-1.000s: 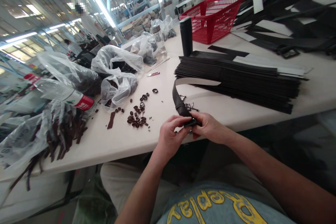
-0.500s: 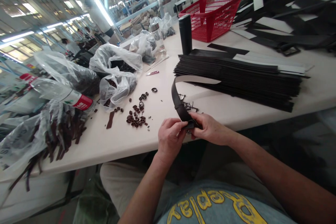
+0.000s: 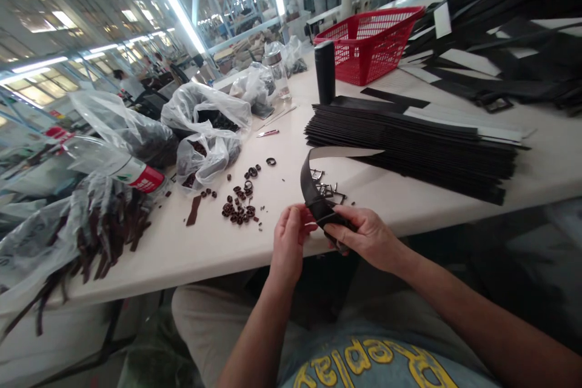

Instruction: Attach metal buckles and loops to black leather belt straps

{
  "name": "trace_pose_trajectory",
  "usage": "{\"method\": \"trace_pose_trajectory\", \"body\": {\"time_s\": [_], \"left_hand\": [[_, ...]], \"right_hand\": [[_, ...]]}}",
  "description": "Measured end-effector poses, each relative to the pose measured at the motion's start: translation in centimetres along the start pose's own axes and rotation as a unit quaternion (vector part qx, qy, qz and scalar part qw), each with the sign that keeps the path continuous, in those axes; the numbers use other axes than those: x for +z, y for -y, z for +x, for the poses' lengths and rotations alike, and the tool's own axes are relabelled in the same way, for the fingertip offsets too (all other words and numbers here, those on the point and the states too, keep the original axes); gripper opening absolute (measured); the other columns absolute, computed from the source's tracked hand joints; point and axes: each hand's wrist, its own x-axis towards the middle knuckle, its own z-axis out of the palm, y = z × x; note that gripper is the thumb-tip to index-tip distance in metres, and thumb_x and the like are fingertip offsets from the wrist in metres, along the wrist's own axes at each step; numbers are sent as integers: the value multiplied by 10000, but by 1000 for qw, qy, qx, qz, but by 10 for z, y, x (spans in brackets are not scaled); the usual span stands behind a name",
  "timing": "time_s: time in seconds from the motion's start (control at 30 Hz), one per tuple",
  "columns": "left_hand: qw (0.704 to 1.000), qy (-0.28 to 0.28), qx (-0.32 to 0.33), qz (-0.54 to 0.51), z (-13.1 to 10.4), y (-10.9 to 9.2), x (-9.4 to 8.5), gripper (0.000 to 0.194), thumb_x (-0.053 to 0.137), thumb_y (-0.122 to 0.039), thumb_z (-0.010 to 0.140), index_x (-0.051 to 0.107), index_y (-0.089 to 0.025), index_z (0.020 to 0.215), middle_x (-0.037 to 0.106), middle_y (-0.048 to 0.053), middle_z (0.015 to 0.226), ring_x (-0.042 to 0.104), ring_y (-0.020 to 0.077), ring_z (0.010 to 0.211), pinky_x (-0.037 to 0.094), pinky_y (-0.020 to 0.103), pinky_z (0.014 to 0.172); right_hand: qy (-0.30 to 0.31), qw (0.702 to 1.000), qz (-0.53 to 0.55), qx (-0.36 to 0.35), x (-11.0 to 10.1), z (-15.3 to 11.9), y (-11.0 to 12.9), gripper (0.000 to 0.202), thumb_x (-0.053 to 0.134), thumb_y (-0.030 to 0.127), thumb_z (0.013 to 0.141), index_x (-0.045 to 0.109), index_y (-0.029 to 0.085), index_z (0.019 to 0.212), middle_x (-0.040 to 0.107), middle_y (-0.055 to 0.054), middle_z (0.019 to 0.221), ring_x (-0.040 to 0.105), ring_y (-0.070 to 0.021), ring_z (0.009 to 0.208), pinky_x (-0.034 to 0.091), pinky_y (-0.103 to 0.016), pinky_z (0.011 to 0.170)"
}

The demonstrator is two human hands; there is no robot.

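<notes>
A black strap [image 3: 311, 185] curves up from the table's front edge, its pale underside showing where it bends back toward the stacked straps. My right hand [image 3: 366, 236] is closed around the strap's lower end, where a dark band crosses it. Close beside it on the left, my left hand [image 3: 290, 230] has its thumb and fingertips pressed together near the strap's edge; what they hold, if anything, is too small to name. Metal buckles [image 3: 334, 192] lie just behind the strap. Small dark brown loops [image 3: 239, 212] are scattered on the table to the left.
Many black straps [image 3: 409, 148] are stacked at the right, with a black cylinder [image 3: 324, 73] and a red basket [image 3: 364, 51] behind. Plastic bags [image 3: 207, 109], a glass bottle [image 3: 278, 76] and a lying plastic bottle [image 3: 131, 170] stand left. Loose straps cover the far right.
My left hand has come off the strap's end and sits slightly left of it. My right hand has shifted slightly down with the strap, showing more of its lower part.
</notes>
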Motion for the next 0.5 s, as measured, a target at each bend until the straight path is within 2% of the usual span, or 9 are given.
{"method": "trace_pose_trajectory", "body": {"time_s": [0.07,0.17,0.33,0.5], "left_hand": [[995,23,-44,-88,1,-8,6,534,664,-651,787,668,-172,1024,752,79,932,707,204,888,536,319,805],[987,48,-69,-139,-4,-20,14,493,691,-627,775,682,-175,971,767,76,910,721,247,963,527,390,930],[989,39,-27,-137,-20,-17,18,389,694,-554,812,694,-193,956,775,61,981,703,242,1060,482,414,1037],[991,63,44,-109,-26,-1,14,259,683,-439,863,743,-205,957,770,48,1048,663,221,1140,442,387,1092]], "right_hand": [[2,1000,-23,-16,5,-2,2,262,626,435,873,642,173,872,598,7,632,538,-118,519,458,-212,455],[-24,996,-76,-41,12,-2,4,198,632,372,848,670,178,842,563,19,607,503,-119,517,416,-219,456],[-22,995,-98,-17,15,-1,8,218,625,382,828,690,174,813,551,21,580,489,-130,519,403,-238,470],[-7,996,-93,6,14,1,8,271,627,376,792,736,158,911,634,-4,687,586,-172,636,483,-267,571]]}}
